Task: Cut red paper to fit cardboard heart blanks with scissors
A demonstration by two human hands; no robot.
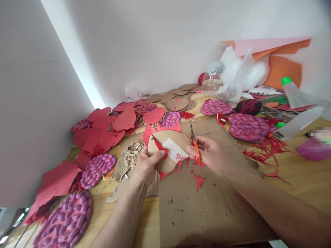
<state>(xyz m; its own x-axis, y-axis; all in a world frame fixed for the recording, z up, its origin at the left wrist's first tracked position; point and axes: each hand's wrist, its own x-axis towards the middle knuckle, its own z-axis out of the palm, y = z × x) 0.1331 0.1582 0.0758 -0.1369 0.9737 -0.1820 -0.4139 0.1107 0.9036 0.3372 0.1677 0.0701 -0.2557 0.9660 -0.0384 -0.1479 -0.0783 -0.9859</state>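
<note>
My left hand (148,162) grips the lower left edge of a brown cardboard disc (169,167), thumb on top. Red paper (147,135) sticks out from behind the disc, and a red tassel (159,146) lies across its face beside a white label (176,151). At the disc's right edge, my right hand (207,151) is closed around orange-handled scissors (197,151). The blades point up and away, and they look nearly closed. A small red paper scrap (199,181) rests on the cardboard sheet below.
Purple-pink decorated discs (64,220) and red paper pieces (99,139) cover the left side. Dried shell-like bits (132,153) lie beside my left wrist. Cardboard discs (178,103), a lidded jar (212,81) and plastic bags (235,74) stand at the back. Glue bottles (298,122) are at right.
</note>
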